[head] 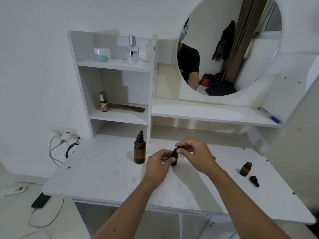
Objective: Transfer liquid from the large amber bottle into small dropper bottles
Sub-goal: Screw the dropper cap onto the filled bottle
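White counter (107, 176) spans the near field, its top scuffed and speckled. Round mirror (229, 45) hangs at far right, above a long shelf (207, 112) that carries a blue pen (269, 115) at its right end. Shelf unit (114, 83) stands at far left on the counter; its upper level holds a jar (102, 54) and a perfume bottle (132, 50), its lower level a small can (103, 101) with a comb (127, 107) lying just to its right.

Large amber bottle (139, 150) stands upright at centre, near the foot of the shelf unit, with a black dropper cap on its neck. Just to its right stands a dropper bottle (174, 156), mostly hidden by the hands. Left hand (159, 167) grips its body with curled fingers; right hand (195, 156) pinches its black cap (177, 149) from above between thumb and forefinger. Whether the cap is seated on the neck cannot be told.

A second small bottle (245, 169) stands open at the right of the counter, well apart from the hands; a loose dropper (254, 181) lies on its side just near of it.

On the left wall, a socket (63, 133) holds plugs with cables hanging; a phone (41, 200) lies on the floor below the counter's left corner.
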